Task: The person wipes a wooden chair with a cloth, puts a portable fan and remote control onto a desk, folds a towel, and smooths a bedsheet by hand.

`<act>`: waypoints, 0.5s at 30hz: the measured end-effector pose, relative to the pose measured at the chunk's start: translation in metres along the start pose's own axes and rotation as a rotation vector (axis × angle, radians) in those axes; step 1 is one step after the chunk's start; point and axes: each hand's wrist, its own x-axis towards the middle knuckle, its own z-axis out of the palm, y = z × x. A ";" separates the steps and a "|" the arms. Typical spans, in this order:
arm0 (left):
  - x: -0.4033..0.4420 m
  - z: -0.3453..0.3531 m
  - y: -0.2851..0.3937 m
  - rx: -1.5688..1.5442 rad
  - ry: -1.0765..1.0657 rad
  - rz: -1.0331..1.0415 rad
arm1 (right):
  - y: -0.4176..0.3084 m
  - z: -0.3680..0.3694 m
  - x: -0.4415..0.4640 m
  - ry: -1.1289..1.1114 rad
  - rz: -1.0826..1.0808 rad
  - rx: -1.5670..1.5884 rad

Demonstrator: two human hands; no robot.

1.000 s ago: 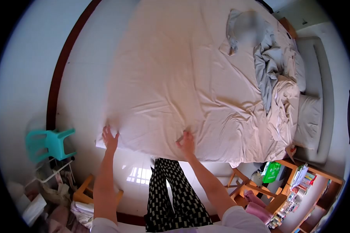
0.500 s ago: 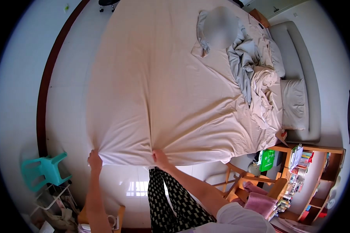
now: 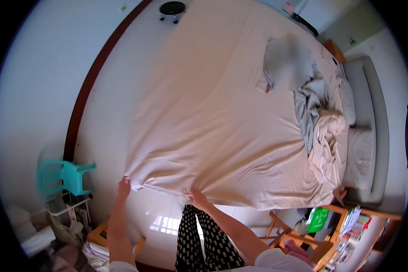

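Observation:
A pale peach bed sheet (image 3: 204, 131) covers the wide bed and shows creases running from its near edge. My left hand (image 3: 124, 185) is closed on the sheet's corner at the lower left, holding it out past the foot of the bed. Farther right along the same edge, my right hand (image 3: 197, 198) grips the fabric close to my legs. Crumpled on the bed toward the headboard lie a grey cloth (image 3: 310, 106) and a peach cover (image 3: 326, 140). A blurred round patch hides part of the grey cloth.
Pillows (image 3: 360, 154) lean by the padded headboard (image 3: 378, 131). A turquoise plastic chair (image 3: 75, 177) stands left, a black round stool (image 3: 172, 8) at the far end. At lower right are a wooden chair (image 3: 322, 254), a green bag (image 3: 318, 220) and a bookshelf (image 3: 381, 245).
The sheet's near edge has shifted with my hands still on it, and the creases between them have changed. The view has turned, so the bed appears farther right and lower.

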 end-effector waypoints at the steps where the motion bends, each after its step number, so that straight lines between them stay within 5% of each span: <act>1: -0.010 0.002 0.006 -0.009 -0.058 0.074 | 0.004 -0.004 -0.009 -0.020 -0.030 -0.011; 3: -0.042 -0.002 0.024 -0.092 -0.148 0.114 | 0.011 -0.019 -0.024 -0.124 0.074 -0.071; 5: -0.076 0.021 0.017 -0.147 0.012 0.351 | 0.020 -0.035 -0.031 -0.420 0.263 -0.060; 7: -0.114 0.037 0.033 -0.292 0.070 0.257 | 0.015 -0.060 -0.041 -0.388 0.104 -0.098; 10: -0.157 0.015 0.096 -0.602 -0.084 -0.081 | 0.058 -0.048 -0.045 -0.333 0.168 -0.093; 15: -0.202 -0.007 0.138 -0.901 -0.079 -0.216 | 0.047 -0.072 -0.012 -0.429 0.217 -0.163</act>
